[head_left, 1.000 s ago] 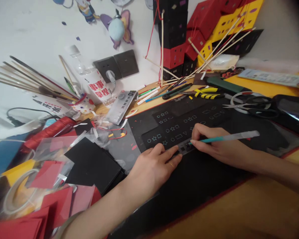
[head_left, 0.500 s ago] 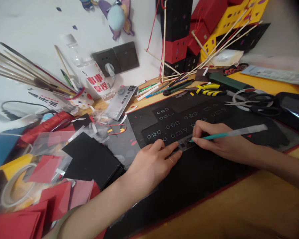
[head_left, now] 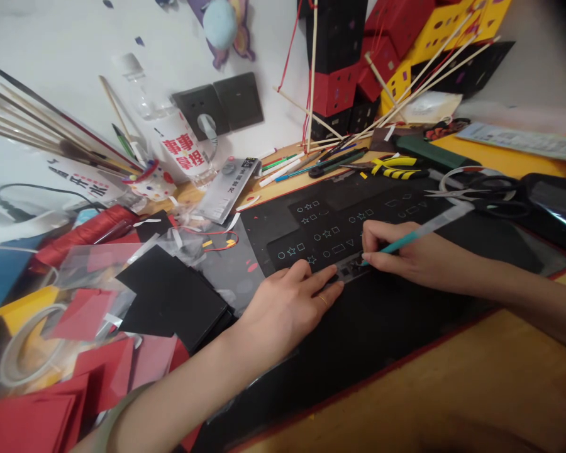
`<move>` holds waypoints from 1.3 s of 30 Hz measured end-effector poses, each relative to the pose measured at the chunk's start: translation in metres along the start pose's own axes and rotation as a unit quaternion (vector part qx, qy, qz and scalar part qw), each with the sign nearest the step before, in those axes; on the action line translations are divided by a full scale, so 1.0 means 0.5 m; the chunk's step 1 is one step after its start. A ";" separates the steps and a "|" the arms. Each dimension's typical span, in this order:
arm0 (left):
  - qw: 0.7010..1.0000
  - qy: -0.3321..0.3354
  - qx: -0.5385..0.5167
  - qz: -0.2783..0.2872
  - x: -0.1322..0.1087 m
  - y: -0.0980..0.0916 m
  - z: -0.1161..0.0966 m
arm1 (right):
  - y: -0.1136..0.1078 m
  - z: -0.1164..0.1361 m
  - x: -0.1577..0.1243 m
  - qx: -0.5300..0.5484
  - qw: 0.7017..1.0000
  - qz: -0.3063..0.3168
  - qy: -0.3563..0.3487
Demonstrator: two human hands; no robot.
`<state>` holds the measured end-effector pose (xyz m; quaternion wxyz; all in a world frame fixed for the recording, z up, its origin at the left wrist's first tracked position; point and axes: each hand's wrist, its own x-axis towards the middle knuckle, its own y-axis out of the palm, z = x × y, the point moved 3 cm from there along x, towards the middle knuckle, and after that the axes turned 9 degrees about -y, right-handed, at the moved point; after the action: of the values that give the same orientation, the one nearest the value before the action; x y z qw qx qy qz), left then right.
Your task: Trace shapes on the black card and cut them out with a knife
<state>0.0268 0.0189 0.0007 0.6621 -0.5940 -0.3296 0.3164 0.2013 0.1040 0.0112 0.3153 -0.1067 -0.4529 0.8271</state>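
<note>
My right hand (head_left: 408,258) pinches a teal pen (head_left: 417,234) with a clear cap end, its tip down on a small clear stencil (head_left: 353,269). The stencil lies on a black sheet (head_left: 339,217) marked with light outlines of stars, circles and squares. My left hand (head_left: 287,308) rests flat with fingers stretched out, the fingertips pressing the stencil's left end against the black cutting mat (head_left: 387,327). A ring shows on one left finger.
Scissors (head_left: 476,192), yellow pliers (head_left: 396,167) and pens (head_left: 287,167) lie at the mat's far edge. Red, black and yellow paper boxes (head_left: 353,63) with wooden sticks stand behind. Left: a plastic bottle (head_left: 170,135), a black card (head_left: 172,302), red paper scraps (head_left: 94,371), tape roll (head_left: 16,355).
The pen's back end has swung up and away, so it stands steeper. The view has shifted slightly down. Both hands stay on the stencil.
</note>
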 end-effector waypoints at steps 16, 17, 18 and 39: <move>1.000 0.004 0.002 -0.007 0.000 0.001 0.000 | -0.023 0.001 0.042 0.030 0.994 0.104 -0.011; 1.000 0.004 0.003 -0.006 0.000 0.001 0.000 | -0.024 0.000 0.042 0.029 0.994 0.106 -0.010; 1.000 0.003 0.004 -0.005 0.000 0.001 0.000 | -0.024 0.000 0.042 0.027 0.994 0.108 -0.010; 1.000 0.001 0.010 0.003 0.000 0.002 0.000 | -0.026 0.005 0.050 0.024 0.985 0.171 -0.026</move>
<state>0.0266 0.0188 -0.0001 0.6680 -0.5884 -0.3238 0.3207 0.1860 0.1228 0.0262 0.1593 -0.1533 -0.4157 0.8822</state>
